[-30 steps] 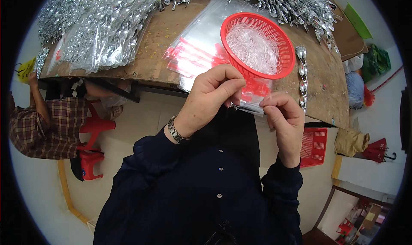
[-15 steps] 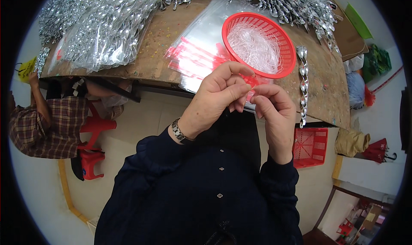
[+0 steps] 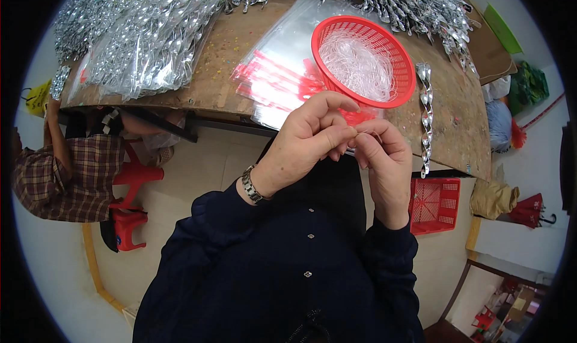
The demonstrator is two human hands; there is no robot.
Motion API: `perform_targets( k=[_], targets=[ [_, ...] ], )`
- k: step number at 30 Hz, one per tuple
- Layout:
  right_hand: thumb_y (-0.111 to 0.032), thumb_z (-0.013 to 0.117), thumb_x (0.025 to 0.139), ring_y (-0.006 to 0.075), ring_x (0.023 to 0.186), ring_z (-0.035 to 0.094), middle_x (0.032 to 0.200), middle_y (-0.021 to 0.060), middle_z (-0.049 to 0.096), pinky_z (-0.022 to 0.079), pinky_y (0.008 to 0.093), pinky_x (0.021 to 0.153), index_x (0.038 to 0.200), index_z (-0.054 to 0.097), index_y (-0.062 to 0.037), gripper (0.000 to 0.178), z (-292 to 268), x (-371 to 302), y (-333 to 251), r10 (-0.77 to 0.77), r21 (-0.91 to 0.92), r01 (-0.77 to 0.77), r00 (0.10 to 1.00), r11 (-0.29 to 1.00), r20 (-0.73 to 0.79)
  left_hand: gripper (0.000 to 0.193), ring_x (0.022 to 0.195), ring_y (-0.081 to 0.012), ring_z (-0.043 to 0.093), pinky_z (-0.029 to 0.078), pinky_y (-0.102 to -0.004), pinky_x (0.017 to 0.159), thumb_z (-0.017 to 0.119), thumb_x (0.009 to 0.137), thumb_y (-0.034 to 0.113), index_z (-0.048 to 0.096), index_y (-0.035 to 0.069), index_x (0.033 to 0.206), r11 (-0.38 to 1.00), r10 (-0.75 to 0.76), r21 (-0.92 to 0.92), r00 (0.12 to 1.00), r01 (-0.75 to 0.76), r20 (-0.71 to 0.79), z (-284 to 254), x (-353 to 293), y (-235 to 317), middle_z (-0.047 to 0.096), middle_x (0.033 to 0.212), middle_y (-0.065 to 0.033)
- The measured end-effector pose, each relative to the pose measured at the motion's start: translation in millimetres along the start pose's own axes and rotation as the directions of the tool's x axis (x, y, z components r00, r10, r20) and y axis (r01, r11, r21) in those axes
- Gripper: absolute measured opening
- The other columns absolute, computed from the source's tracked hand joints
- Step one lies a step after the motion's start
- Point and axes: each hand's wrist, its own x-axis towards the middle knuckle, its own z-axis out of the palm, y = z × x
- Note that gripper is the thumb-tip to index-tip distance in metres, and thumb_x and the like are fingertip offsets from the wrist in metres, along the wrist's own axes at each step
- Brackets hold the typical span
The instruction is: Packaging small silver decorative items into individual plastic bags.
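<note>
My left hand (image 3: 306, 140) and my right hand (image 3: 387, 165) meet at the fingertips, just in front of the table's near edge. Both are closed in a pinch, thumb against fingers. A fine thread (image 3: 377, 135) curves at the right fingertips; most of it is hidden or too thin to follow. Right behind the hands stands a red plastic basket (image 3: 404, 60) holding a loose heap of clear whitish threads (image 3: 356, 66). To its right, a twisted silver foil strip (image 3: 426, 120) lies on the table. Flat clear plastic bags with red ends (image 3: 279, 81) lie to the left of the basket.
Bagged silver twists (image 3: 150, 48) pile up on the table (image 3: 225, 60) at left; more silver twists (image 3: 409, 9) lie at the far right. Under the right edge sits a red crate (image 3: 434, 206). A person in a checked shirt (image 3: 66, 177) sits at left beside red stools (image 3: 129, 226).
Both hands have dropped slightly, still pinched together. The thread at the right fingertips now shows as a small curve. At left, the other person's arm has shifted.
</note>
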Motion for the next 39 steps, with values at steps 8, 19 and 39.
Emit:
perform_targets(
  k=[8, 19, 39],
  targets=[
    [-0.006, 0.058, 0.09, 0.0025, 0.063, 0.047, 0.081, -0.0008, 0.061, 0.037, 0.0166, 0.056, 0.094, 0.062, -0.001, 0.008, 0, -2, 2, -0.063, -0.016, 0.063, 0.998, 0.998, 0.0, 0.019, 0.068, -0.0056, 0.055, 0.044, -0.0181, 0.059, 0.056, 0.089, 0.003, 0.055, 0.0, 0.108, 0.994, -0.021, 0.104, 1.0, 0.02, 0.007, -1, -5, 1, 0.06, 0.082, -0.0016],
    [-0.003, 0.057, 0.089, 0.0038, 0.063, 0.048, 0.085, 0.0017, 0.061, 0.036, 0.0167, 0.054, 0.104, 0.062, 0.0014, 0.017, 5, -3, 4, -0.12, -0.088, 0.114, 0.991, 0.99, -0.066, 0.009, 0.069, -0.0061, 0.056, 0.045, -0.0189, 0.062, 0.058, 0.089, 0.005, 0.062, -0.001, 0.096, 0.956, 0.044, 0.291, 0.999, -0.033, -0.033, -1, -6, 3, 0.061, 0.08, -0.001],
    [0.0, 0.058, 0.087, 0.0017, 0.067, 0.048, 0.083, -0.0015, 0.06, 0.036, 0.015, 0.056, 0.124, 0.056, -0.0009, 0.037, 12, -7, 8, -0.109, -0.202, 0.107, 0.994, 0.973, 0.0, 0.011, 0.071, -0.0046, 0.056, 0.043, -0.0174, 0.061, 0.06, 0.089, 0.008, 0.065, 0.001, 0.096, 0.993, 0.027, 0.118, 0.99, -0.01, -0.14, 4, -6, -2, 0.063, 0.084, -0.0005]
  ],
)
